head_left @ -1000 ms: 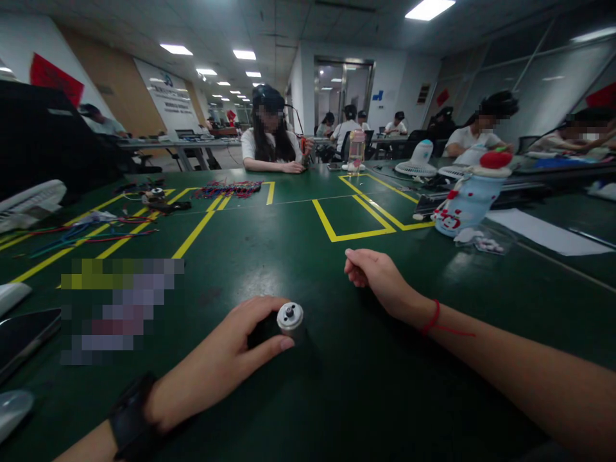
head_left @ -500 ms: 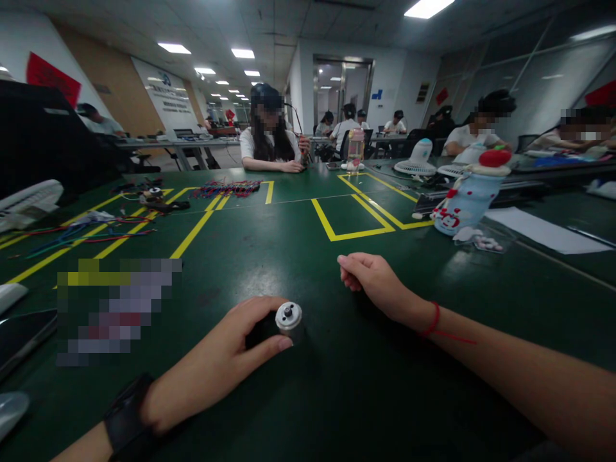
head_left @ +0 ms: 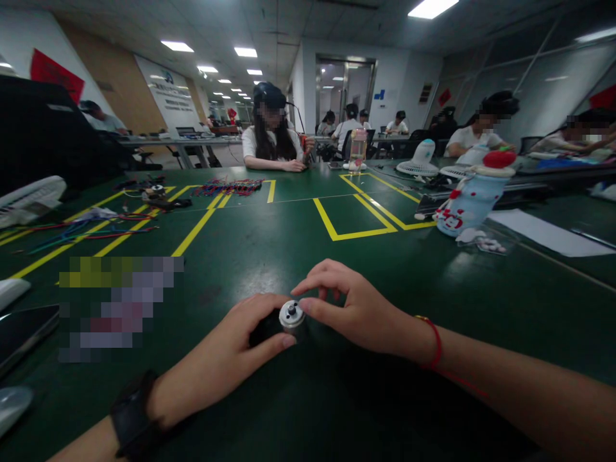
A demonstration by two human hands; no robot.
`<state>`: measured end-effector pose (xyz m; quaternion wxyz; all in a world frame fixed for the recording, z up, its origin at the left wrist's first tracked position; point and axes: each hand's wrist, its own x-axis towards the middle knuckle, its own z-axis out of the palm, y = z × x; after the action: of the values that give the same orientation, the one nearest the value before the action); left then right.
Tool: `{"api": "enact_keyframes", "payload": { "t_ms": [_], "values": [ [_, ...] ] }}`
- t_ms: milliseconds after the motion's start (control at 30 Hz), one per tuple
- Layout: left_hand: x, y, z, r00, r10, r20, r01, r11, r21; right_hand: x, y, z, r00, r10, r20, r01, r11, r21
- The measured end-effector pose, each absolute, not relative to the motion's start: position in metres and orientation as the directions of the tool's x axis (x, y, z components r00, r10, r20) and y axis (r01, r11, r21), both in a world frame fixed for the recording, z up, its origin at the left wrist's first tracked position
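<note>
My left hand [head_left: 240, 332] rests on the dark green table, closed around the side of a small silver cylindrical motor [head_left: 291, 313]. The motor stands upright with its short shaft and small dark holes facing up. From the right, my right hand [head_left: 344, 305] reaches over it with thumb and index finger apart. The right thumb tip is at the motor's top edge; whether it touches is unclear. Nothing shows between the right fingers.
Yellow tape lines [head_left: 360, 236] mark the table. Coloured wires [head_left: 231, 187] lie at the back left, a blue bottle [head_left: 469, 202] and white paper [head_left: 548, 232] at the right. A phone [head_left: 26, 333] and a mouse [head_left: 12, 410] sit at the left edge. A person [head_left: 272, 138] sits opposite.
My right hand has moved left and down to the motor, and its thumb and index finger have spread apart. My left hand still holds the motor in place.
</note>
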<state>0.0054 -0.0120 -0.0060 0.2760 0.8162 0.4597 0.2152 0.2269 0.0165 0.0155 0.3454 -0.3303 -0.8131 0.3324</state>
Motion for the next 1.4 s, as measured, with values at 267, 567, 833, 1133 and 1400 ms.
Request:
{"api": "enact_keyframes", "payload": {
  "t_ms": [267,567,833,1133,1400],
  "values": [
    [0.007,-0.013,-0.005,0.480,0.872,0.095,0.629,-0.418,0.655,0.218,0.018,0.021,-0.509,0.764,0.398,0.233,0.567,-0.790],
    [0.005,-0.014,-0.004,0.470,0.879,0.084,0.644,-0.406,0.648,0.257,0.029,0.013,-0.686,0.705,0.179,0.376,0.554,-0.743],
    [0.004,-0.014,-0.006,0.459,0.885,0.079,0.650,-0.395,0.649,0.259,0.034,0.005,-0.760,0.634,0.143,0.394,0.625,-0.674],
    [0.006,-0.014,-0.003,0.459,0.884,0.087,0.648,-0.401,0.648,0.259,0.034,0.010,-0.766,0.634,0.111,0.392,0.597,-0.700],
    [0.003,-0.014,-0.004,0.462,0.882,0.088,0.639,-0.400,0.657,0.268,0.056,0.007,-0.370,0.929,-0.024,0.123,0.023,-0.992]
  ]
}}
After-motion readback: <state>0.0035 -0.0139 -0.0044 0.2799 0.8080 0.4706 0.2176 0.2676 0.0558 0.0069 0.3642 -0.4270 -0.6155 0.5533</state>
